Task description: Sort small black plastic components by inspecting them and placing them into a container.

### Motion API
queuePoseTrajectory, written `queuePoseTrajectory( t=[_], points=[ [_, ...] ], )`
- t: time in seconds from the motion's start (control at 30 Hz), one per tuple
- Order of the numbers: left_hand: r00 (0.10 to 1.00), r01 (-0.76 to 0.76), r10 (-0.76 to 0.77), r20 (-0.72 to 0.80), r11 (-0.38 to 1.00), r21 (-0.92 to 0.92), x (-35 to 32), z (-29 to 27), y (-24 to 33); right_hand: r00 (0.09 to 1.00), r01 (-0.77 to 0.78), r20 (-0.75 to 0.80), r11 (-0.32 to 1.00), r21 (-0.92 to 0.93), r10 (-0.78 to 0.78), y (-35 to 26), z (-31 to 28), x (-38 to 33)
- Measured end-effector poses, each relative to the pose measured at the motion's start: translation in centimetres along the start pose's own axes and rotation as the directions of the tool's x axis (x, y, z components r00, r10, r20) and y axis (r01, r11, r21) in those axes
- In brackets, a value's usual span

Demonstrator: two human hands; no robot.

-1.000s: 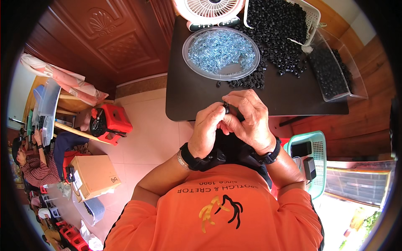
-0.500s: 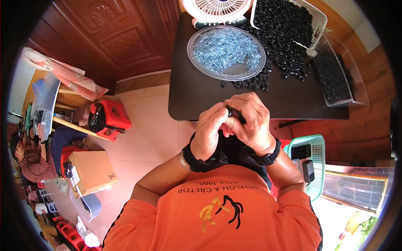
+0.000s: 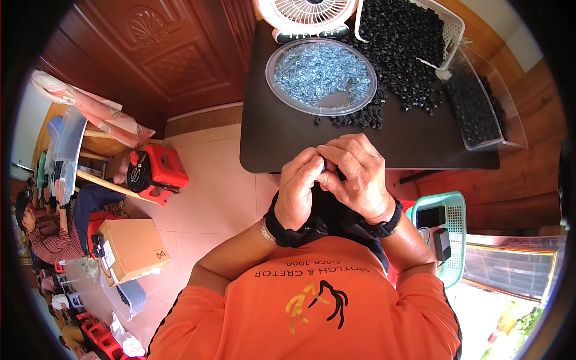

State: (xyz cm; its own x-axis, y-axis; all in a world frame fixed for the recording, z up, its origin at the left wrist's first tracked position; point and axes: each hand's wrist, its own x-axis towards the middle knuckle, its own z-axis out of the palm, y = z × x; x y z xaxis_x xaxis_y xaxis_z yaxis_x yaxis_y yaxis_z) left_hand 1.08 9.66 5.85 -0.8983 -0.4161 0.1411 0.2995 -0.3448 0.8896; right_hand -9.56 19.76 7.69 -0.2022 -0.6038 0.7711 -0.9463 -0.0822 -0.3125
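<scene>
My left hand (image 3: 301, 186) and my right hand (image 3: 357, 174) are pressed together just below the near edge of a dark table (image 3: 282, 138), fingertips pinching one small black part (image 3: 332, 171) between them; the part is mostly hidden by fingers. Both wrists wear black bands. On the table, a round clear tray (image 3: 336, 103) holds many small pale blue pieces (image 3: 318, 67). A loose heap of small black parts (image 3: 396, 48) spreads beside and behind the tray.
A white basket (image 3: 450, 24) and a clear bin (image 3: 480, 108) of black parts stand at the table's right. A white fan (image 3: 307, 15) sits at the back. A teal basket (image 3: 444, 234), red stool (image 3: 157, 174) and cardboard box (image 3: 133, 247) stand on the floor; another person sits far left.
My hands stay together on the small black part, with only slight finger shifts. The view has drifted a little, so the table sits marginally lower and right.
</scene>
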Motion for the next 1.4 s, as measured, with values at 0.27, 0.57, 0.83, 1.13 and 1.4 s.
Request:
queuePoseTrajectory(
  t=[0.27,0.57,0.83,1.13,1.4],
  points=[
    [0.997,0.004,-0.008,0.075,0.998,0.062,-0.2,-0.5,-0.3,0.999,0.048,-0.010,0.996,-0.074,-0.049,0.4,-0.5,0.1],
    [0.999,-0.008,0.001,0.054,0.990,0.138,-0.4,-0.5,-0.1,1.000,0.025,0.002,0.998,-0.062,-0.025,0.0,-0.2,0.0],
    [0.997,-0.007,-0.004,0.078,0.991,0.135,-0.3,-0.6,0.1,0.999,0.048,-0.007,0.996,-0.079,-0.049,0.2,0.2,-0.3],
    [0.998,-0.052,0.050,0.023,0.994,0.098,-0.8,-0.5,-0.1,0.997,0.077,0.034,0.991,-0.113,-0.073,-0.5,-0.2,-0.4],
    [1.000,-0.007,0.005,0.018,0.995,0.101,-0.7,0.6,0.8,0.980,0.050,0.199,0.971,-0.234,-0.002,-0.6,-1.4,0.6]
  ],
)
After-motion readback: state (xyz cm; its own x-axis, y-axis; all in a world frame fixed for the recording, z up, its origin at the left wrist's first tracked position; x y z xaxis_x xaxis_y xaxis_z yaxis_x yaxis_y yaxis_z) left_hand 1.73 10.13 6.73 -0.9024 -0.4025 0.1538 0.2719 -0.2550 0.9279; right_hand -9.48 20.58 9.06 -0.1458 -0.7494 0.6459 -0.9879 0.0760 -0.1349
